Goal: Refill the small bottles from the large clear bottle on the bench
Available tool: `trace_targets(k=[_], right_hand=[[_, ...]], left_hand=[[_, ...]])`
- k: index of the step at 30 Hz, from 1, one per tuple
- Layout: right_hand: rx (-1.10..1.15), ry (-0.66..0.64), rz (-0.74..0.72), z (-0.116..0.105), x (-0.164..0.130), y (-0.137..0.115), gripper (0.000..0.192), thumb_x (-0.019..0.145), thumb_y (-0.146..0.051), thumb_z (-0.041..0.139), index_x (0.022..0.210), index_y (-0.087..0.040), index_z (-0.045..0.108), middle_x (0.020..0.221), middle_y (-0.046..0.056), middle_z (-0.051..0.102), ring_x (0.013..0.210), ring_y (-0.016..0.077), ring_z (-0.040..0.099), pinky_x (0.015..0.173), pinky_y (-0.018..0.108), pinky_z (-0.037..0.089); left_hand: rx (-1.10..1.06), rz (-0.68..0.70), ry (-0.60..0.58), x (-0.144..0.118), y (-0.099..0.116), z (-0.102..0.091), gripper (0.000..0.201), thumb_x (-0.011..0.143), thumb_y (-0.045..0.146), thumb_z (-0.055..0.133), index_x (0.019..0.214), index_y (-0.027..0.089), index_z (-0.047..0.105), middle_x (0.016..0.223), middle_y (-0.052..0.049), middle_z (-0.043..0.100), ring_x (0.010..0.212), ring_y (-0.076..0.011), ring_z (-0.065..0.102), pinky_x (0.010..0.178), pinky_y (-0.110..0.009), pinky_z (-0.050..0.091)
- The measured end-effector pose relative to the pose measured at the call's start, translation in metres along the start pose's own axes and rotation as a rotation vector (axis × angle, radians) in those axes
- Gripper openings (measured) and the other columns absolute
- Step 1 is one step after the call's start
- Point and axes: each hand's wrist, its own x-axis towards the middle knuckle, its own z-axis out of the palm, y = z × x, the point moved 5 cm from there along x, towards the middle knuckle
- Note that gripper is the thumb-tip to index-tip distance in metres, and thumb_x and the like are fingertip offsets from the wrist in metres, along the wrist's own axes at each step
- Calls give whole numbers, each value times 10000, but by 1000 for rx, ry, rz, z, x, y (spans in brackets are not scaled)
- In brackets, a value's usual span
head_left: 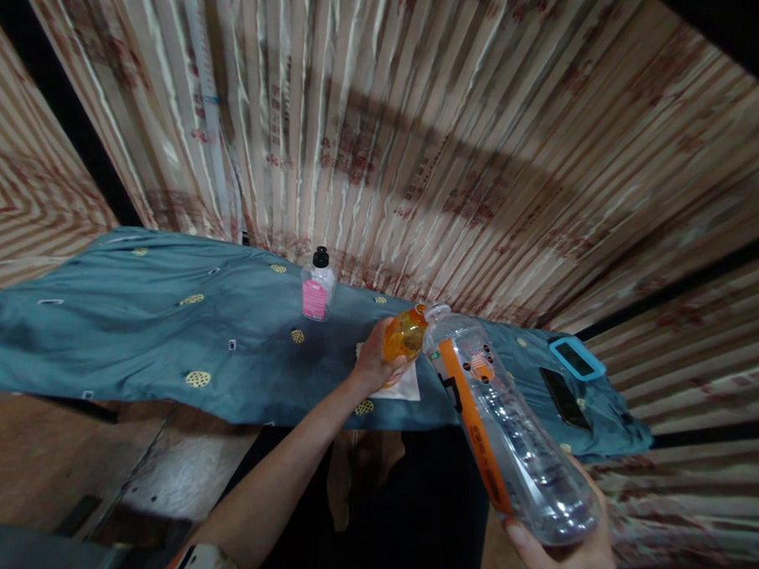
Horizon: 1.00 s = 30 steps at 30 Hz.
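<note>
Head view: left hand (371, 360) clamped on orange bottle (405, 336); right hand (572, 561) grips tilted clear bottle (511, 433), mouths touching, over counter (163, 342).

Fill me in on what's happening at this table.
A person tips a large clear plastic bottle with the right hand, its mouth against a small orange bottle gripped in the left hand above a white napkin. A pink-labelled bottle and two phones sit on the teal cloth.
</note>
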Motion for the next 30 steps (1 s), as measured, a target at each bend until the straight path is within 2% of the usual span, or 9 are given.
trace_targets(k=[4,11,15,21,30], right_hand=[[-17,-7,-18,0,0,1,946,642,-740,744,1340,-137,531,1223,136,609,1047,300,610,878,393,494],[37,-4,68,0,0,4,1057,554,-744,792,1353,-111,513,1241,153,600,1074,321,593,908,405,470],[27,-5,41,0,0,5,999,597,-708,788,1357,-119,514,1254,149,593,1101,320,592,929,411,475],[-23,-6,6,-1,0,4,946,632,-711,764,1347,-140,526,1218,136,615,1041,307,620,851,390,514],[13,2,61,0,0,2,1051,560,-756,780,1338,-98,520,1222,156,602,1059,319,593,889,401,477]], left_hand=[[9,-12,0,0,-1,0,675,708,248,733,1320,234,451,1266,-85,622,1169,-296,603,1058,-502,473],[2,-9,3,0,0,0,676,699,226,731,1315,225,454,1275,-95,615,1182,-302,603,1069,-510,466],[5,3,-8,0,1,0,678,703,236,728,1320,220,448,1276,-101,613,1186,-306,600,1069,-511,463],[-8,11,-15,0,0,0,676,712,265,725,1322,222,437,1294,-104,606,1185,-305,601,1060,-502,467],[-19,-15,-6,0,2,0,689,691,206,716,1318,207,429,1290,-114,602,1189,-306,600,1064,-508,466]])
